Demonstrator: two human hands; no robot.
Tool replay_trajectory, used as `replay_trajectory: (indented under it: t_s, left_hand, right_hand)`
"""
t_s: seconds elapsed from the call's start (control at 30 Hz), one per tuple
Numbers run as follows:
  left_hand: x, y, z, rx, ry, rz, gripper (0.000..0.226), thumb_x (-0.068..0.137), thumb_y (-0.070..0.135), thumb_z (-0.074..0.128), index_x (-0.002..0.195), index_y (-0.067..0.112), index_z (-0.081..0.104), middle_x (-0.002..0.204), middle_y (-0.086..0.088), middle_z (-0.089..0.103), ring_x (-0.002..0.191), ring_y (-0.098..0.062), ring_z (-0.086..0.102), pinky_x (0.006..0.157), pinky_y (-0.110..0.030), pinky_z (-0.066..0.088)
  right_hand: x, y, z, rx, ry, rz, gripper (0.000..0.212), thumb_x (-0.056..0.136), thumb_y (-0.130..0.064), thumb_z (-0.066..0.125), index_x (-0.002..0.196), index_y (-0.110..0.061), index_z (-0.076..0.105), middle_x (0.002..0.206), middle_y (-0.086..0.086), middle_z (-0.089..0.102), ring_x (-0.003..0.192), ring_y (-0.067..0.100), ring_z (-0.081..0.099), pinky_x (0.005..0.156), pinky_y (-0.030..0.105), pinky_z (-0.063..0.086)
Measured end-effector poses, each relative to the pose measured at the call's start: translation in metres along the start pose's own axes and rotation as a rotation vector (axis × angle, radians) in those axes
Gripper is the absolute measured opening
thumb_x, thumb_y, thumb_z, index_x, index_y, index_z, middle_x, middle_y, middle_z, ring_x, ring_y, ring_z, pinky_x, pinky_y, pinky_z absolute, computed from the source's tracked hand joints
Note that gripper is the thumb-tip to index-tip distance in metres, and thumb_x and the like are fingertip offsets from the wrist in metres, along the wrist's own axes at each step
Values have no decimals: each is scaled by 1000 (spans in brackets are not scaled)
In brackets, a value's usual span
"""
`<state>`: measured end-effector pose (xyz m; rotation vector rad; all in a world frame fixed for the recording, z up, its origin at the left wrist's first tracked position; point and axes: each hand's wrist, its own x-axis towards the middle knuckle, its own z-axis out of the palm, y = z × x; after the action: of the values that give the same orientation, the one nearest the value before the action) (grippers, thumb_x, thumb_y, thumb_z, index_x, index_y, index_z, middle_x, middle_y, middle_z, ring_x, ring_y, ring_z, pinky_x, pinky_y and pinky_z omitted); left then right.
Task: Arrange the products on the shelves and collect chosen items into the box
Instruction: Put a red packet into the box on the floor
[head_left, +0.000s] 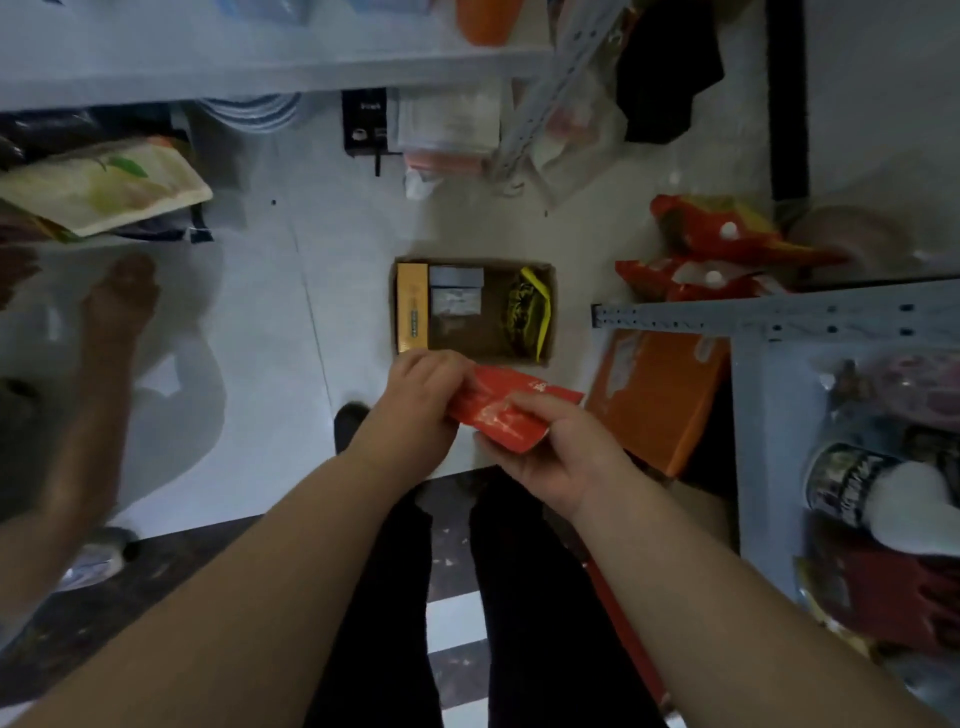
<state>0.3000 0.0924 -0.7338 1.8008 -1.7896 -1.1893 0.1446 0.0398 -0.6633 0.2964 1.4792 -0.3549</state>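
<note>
Head view, looking down past both forearms to the pale tiled floor (291, 291); the left hand (415, 410) and the right hand (550, 457) together hold a flat, glossy red foil packet (506, 410) in the air, just nearer the viewer than the open brown cardboard box (550, 312); left fingers (441, 371) closed over the packet's upper left edge, right fingers (540, 410) closed on its lower right end, thumb on top. The box stands on the floor between two shelf units; inside it, a tall yellow-orange carton (413, 306) lies against the left wall, a small grey carton (456, 288) just beside it, and a crumpled yellow-and-black wrapper (527, 309) towards the right wall; the brown bottom shows bare between them. To the right, an orange flat carton (660, 400) leans under the grey perforated metal shelf rail (769, 317); red-and-yellow plastic bags (717, 244) lie beyond the rail. At far left, blurred, another person's arm (104, 374) reaches over the floor; a cream printed pouch (104, 187) lies on the left shelf.
</note>
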Motion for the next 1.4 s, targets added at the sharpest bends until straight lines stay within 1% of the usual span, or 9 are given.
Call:
replay_trajectory:
  t_s: [0.13,0.27,0.33,0.4,0.53,0.63,0.7,1.2,1.4]
  left_hand:
    - [44,-42,55,-25,-58,1,63,71,-9,72,125,22,57,133,-9,59,125,-38,49,106,-36,33]
    - [69,-88,87,14,-55,-194,81,83,11,80,153,10,40,157,-18,37,145,-39,30,120,-50,26]
    - [76,-117,100,127,-50,-199,82,82,10,79,153,6,39,156,-22,37,144,-45,32,119,-58,30]
    - [83,-144,111,281,-95,-139,83,80,12,79,152,6,40,154,-23,41,142,-48,34,114,-65,34]
    - [102,-171,125,482,-126,-49,83,84,22,71,157,13,34,161,-19,33,150,-46,22,114,-71,26]
    - [116,-184,134,566,-138,-19,84,91,35,63,161,15,22,167,-19,19,154,-46,9,119,-69,17]
    - [124,-190,140,589,-123,-4,85,93,42,59,163,17,16,168,-18,12,155,-45,3,121,-67,10]
    - [117,-209,152,606,-84,-4,83,92,42,59,160,10,25,166,-23,19,154,-47,9,118,-67,15]
    - [115,-212,156,620,-82,8,81,91,40,61,158,8,31,164,-24,25,153,-48,13,117,-69,19]
  right_hand:
    - [72,-22,-8,-134,78,-153,29,96,4,57,121,-11,59,109,15,71,97,29,70,77,46,60]
    - [142,-54,-9,-707,219,-492,23,102,-14,59,96,-36,62,86,-11,66,92,15,69,93,41,58]
    - [183,-72,-13,-950,278,-592,14,103,-27,59,115,-33,62,90,-18,56,96,9,60,87,21,50]
    - [228,-83,-15,-1114,284,-630,39,101,-38,62,137,-27,55,109,-13,60,102,8,58,76,11,40]
    - [306,-98,-18,-1313,308,-722,54,98,-36,65,148,-23,47,135,1,62,120,21,59,94,26,44]
    - [337,-106,-1,-1271,295,-695,32,100,-19,55,132,-17,58,120,12,70,94,27,70,79,35,59]
    - [344,-108,15,-1389,345,-698,30,106,-15,45,135,-10,53,132,13,62,118,31,62,99,38,50]
    - [382,-68,14,-725,285,-811,111,84,-11,79,164,-22,2,155,5,47,138,24,47,114,37,40]
    - [391,-73,9,-1054,211,-894,70,104,-21,52,164,-25,14,153,5,48,140,23,46,115,29,35]
